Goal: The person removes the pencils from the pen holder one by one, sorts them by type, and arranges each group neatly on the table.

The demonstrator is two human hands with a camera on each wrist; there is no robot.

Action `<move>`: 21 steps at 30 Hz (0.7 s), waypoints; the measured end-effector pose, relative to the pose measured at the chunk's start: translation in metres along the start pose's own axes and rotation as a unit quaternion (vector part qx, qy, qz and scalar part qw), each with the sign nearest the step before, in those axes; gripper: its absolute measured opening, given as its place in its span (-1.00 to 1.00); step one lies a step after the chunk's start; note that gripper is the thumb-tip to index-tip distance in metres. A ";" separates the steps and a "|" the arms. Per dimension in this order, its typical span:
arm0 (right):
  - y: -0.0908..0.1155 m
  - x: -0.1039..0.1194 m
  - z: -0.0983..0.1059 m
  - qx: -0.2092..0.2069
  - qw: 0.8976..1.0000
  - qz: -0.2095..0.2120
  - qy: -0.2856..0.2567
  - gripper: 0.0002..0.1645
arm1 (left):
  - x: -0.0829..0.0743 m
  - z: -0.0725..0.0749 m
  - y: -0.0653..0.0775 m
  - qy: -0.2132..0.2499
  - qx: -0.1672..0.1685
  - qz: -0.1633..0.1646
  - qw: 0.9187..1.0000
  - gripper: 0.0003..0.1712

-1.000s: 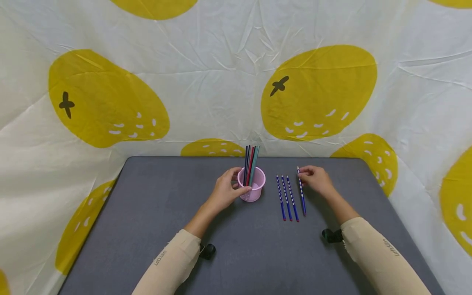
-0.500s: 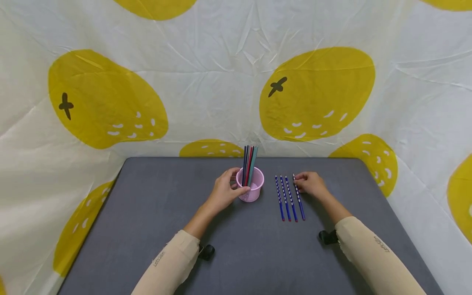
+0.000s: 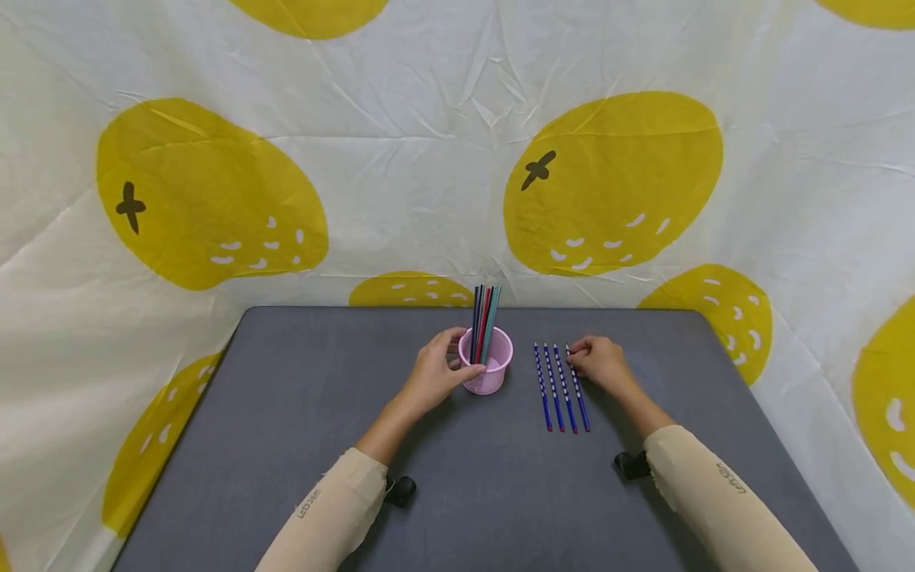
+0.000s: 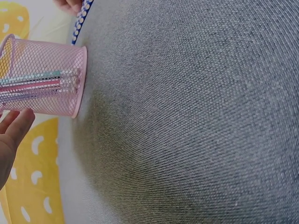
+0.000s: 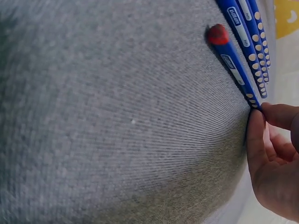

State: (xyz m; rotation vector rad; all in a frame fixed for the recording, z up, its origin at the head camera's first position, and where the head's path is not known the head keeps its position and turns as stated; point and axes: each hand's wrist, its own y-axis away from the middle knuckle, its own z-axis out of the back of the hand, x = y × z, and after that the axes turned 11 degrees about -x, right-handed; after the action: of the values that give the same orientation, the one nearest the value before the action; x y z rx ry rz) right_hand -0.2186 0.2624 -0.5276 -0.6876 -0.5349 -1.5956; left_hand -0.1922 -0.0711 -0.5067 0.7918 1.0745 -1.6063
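A pink mesh pencil cup [image 3: 488,384] stands upright near the back of the table. Several dark, red and teal pencils [image 3: 490,318] lean inside it. My left hand [image 3: 434,370] holds the cup from its left side, thumb at the front and fingers behind. To the right of the cup, three blue pencils with white dots [image 3: 556,381] lie side by side, tips away from me. Beside them on the right is a fourth blue pencil [image 5: 233,70] with a red end, lying on the table. Thumb and fingers of my right hand [image 3: 600,362] pinch it near its tip.
The dark grey table [image 3: 307,381] reaches back to a white cloth [image 3: 415,206] printed with yellow fruit shapes. Black wrist cameras show by both sleeves, close above the tabletop.
My right hand has brought the fourth blue pencil leftward and down beside the other three. The left hand and the cup have stayed in place.
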 end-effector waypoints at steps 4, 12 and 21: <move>-0.004 -0.003 -0.001 -0.006 1.000 0.005 -0.002 -0.73 | 0.000 -0.002 -0.002 0.002 -0.001 0.006 1.000 -0.15; -0.004 -0.004 -0.002 -0.011 1.000 0.004 -0.015 -0.71 | 0.001 -0.002 -0.003 0.006 -0.005 0.007 1.000 -0.15; -0.003 -0.005 -0.002 -0.010 1.000 -0.001 -0.018 -0.71 | 0.001 -0.004 -0.003 0.002 -0.003 0.008 1.000 -0.15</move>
State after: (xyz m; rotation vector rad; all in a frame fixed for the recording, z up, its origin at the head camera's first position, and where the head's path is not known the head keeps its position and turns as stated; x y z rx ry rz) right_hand -0.2217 0.2649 -0.5322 -0.7315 -0.5463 -1.5955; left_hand -0.1957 -0.0675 -0.5082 0.7971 1.0725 -1.5875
